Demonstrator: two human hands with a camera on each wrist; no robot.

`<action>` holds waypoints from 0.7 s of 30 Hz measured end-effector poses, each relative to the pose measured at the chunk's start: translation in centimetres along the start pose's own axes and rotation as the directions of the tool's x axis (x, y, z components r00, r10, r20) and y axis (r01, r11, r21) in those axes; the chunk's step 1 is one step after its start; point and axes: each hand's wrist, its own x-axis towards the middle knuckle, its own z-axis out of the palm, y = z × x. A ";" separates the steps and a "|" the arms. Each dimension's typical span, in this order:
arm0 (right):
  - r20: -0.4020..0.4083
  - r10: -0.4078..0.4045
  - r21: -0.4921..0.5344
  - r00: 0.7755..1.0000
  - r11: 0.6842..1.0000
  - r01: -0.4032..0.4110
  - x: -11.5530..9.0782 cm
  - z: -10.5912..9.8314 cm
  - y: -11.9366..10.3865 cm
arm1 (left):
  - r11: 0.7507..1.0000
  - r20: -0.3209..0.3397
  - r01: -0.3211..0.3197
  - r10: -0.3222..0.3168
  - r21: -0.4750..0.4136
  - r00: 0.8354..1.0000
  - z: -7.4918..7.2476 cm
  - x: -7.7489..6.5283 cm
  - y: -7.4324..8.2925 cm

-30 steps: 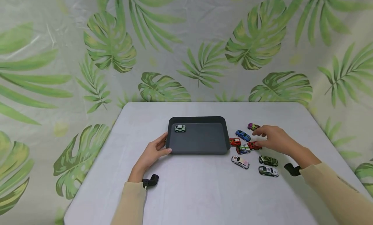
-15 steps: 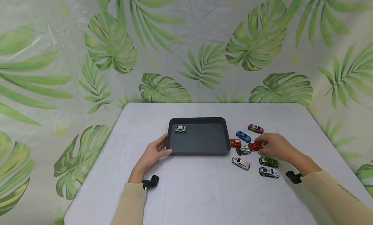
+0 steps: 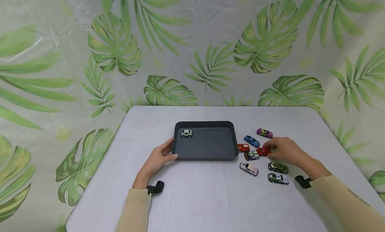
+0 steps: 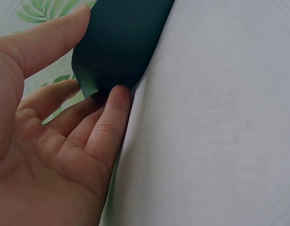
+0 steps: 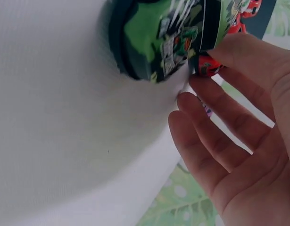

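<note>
In the head view, my left hand (image 3: 157,159) holds the dark grey tray (image 3: 206,157) at its left side near the front corner. In the left wrist view, the thumb and fingers (image 4: 109,120) touch the tray wall (image 4: 121,42). A pale green toy car (image 3: 186,133) sits in the tray's back left. My right hand (image 3: 287,153) pinches a red toy car (image 3: 263,151) on the table, between thumb and fingertips. In the right wrist view, only part of that red car (image 5: 208,65) shows past the hand; a green camouflage toy car (image 5: 168,40) is close to the camera.
Around the right hand lie a purple car (image 3: 264,133), a blue car (image 3: 252,141), another red car (image 3: 243,147) by the tray and a green-and-white car (image 3: 251,155). Nearer are a white-and-pink car (image 3: 249,168), the camouflage car (image 3: 278,167) and a silver-white car (image 3: 278,178).
My right hand has come down and toward me from beside the purple car, and its fingers have closed on the red car. The left hand stays at the tray.
</note>
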 end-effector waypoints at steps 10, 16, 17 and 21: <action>-0.020 -0.019 -0.033 1.000 0.999 0.018 -0.6 -0.2 0.2 | 0.999 0.035 0.017 -0.016 -0.031 0.999 0.4 -1.3 3.0; -0.054 -0.019 -0.079 0.998 0.997 0.015 -1.0 -1.1 -0.1 | 0.999 0.040 0.023 -0.022 -0.024 0.999 0.3 -1.2 3.1; -0.058 -0.022 -0.084 0.998 0.996 0.017 -1.0 -1.2 -0.1 | 0.999 0.040 0.027 -0.026 -0.022 0.999 0.2 -1.1 3.0; -0.070 -0.021 -0.095 0.997 0.995 0.014 -1.1 -1.8 -0.3 | 0.999 0.039 0.035 -0.034 -0.018 0.999 0.0 -0.4 1.6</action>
